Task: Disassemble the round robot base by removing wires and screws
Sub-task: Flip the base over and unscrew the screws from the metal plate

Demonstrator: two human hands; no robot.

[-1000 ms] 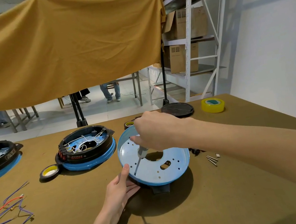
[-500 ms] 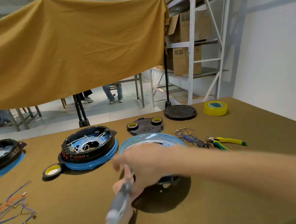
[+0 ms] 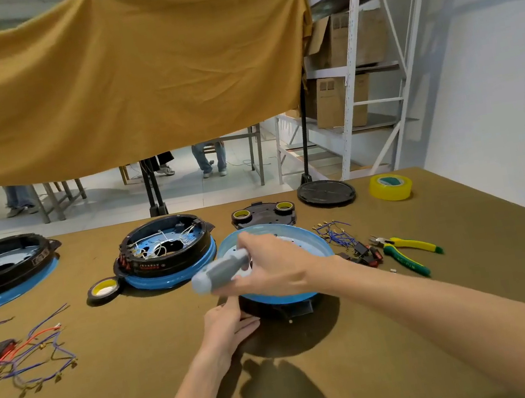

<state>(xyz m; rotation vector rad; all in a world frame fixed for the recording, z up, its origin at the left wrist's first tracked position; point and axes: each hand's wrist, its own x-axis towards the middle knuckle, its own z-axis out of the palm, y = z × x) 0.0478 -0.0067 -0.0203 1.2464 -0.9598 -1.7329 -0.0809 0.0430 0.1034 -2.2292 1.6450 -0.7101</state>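
Round robot base (image 3: 299,244), with its blue plate turned up, is seen on the brown table (image 3: 412,330) in the middle, near the front edge. Going from the left, loose wires (image 3: 21,354) are laid on the table, then a second base (image 3: 166,252) with white wires still inside it. The left hand (image 3: 230,328) is pressed against the near rim of the worked base; its fingers are straight, and nothing is gripped by them. The right hand (image 3: 279,268) is closed around a grey screwdriver (image 3: 221,271), which is held across the plate with its tip hidden. On the right, yellow pliers (image 3: 407,253) are placed. The screw-removal step is judged to be in hand. For the next move, the tip must be set squarely into a screw while the base is kept steady.
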